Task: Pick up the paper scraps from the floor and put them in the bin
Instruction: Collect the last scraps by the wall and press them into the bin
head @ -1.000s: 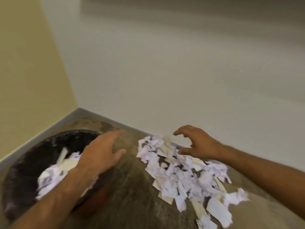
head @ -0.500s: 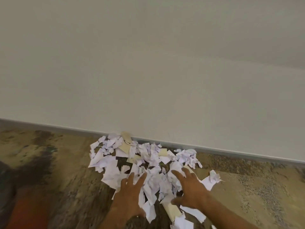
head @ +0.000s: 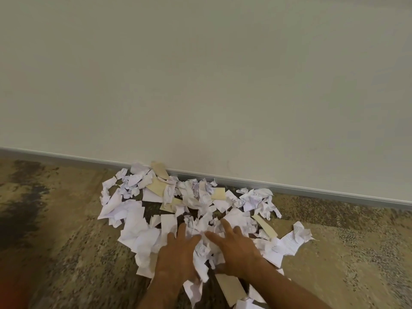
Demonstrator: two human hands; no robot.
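The scraps (head: 189, 210) are heaped on the floor (head: 345, 253) against the skirting (head: 312, 189) (white bits mostly, a few tan). The left hand (head: 176, 256) and right hand (head: 234, 248) are laid side by side on the heap's near edge, away from the skirting, fingers straight and spread, pressing the paper; nothing is pinched.

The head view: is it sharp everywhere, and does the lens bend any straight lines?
In the head view the paper scraps near the wall are fairly sharp; the left hand and right hand look soft, and the floor smears toward the lower corners. The baseboard runs slanted and slightly curved, a wide-angle effect. Lighting is even, without glare.
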